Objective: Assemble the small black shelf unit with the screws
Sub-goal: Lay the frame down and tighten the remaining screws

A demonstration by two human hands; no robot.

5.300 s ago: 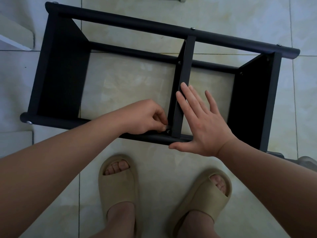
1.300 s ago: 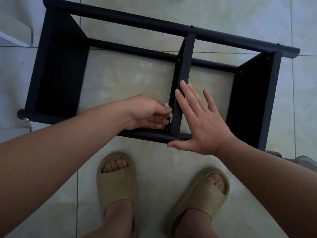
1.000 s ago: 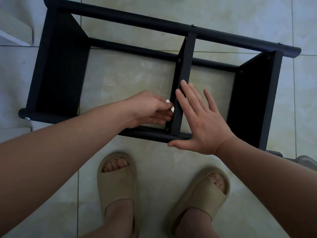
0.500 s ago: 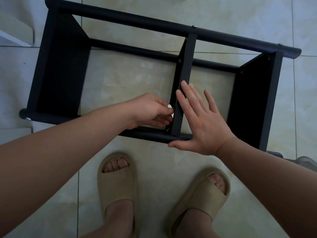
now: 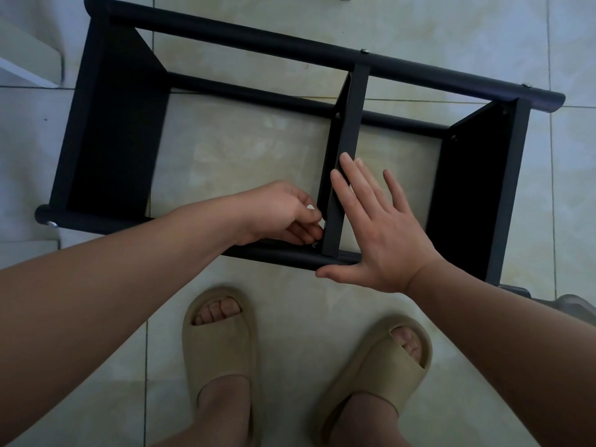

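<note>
the small black shelf unit [image 5: 113, 133] lies open side up on the pale tiled floor [image 5: 245, 150]. it is made of matte round tubes joined by three flat panels, with small screw heads at the joints. the left hand [image 5: 280, 214] reaches inside by the near tube [image 5: 277, 254], its grip pinching a small white piece [image 5: 311, 207] just above a screw [image 5: 314, 244] at the foot of the middle panel [image 5: 346, 133]. the right hand [image 5: 380, 233] keeps an open grip, fingers straight and flat against that panel, thumb along the near tube. beige slides [image 5: 219, 343] stand below.
</note>
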